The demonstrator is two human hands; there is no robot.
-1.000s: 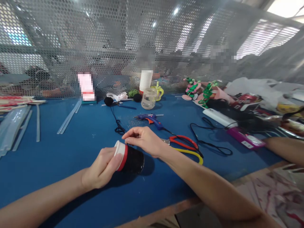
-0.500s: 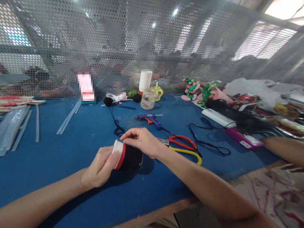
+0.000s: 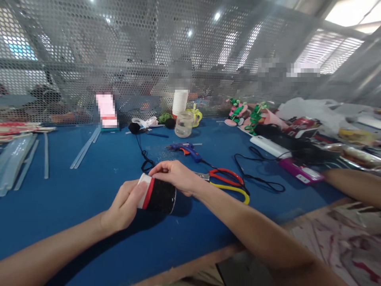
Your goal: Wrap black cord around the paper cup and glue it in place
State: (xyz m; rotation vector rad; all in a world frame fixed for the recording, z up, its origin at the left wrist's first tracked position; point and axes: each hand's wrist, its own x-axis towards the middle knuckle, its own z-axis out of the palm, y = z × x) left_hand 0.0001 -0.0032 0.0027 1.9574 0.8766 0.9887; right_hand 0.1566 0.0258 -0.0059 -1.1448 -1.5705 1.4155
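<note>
My left hand (image 3: 125, 204) is closed around the white rim end of a paper cup (image 3: 160, 196), which lies tilted on its side just above the table. Black wrapping covers most of the cup, and a red band (image 3: 149, 193) circles it near the bare white rim. My right hand (image 3: 174, 176) reaches over the top of the cup, thumb and forefinger pinched together at the red band; what lies between the fingertips is too small to make out. Behind that hand, a black cord (image 3: 145, 157) runs back to a black yarn ball (image 3: 134, 128).
Beyond my right hand lie a blue glue gun (image 3: 187, 150) and scissors with red and yellow handles (image 3: 228, 178). A clear jar (image 3: 183, 124) and stacked paper cups (image 3: 179, 102) stand behind. Glue sticks (image 3: 18, 159) lie left; a purple power strip (image 3: 300, 172) sits right.
Both hands and the cup have shifted very slightly left in the picture, as has the whole scene. The grip on the cup is the same.
</note>
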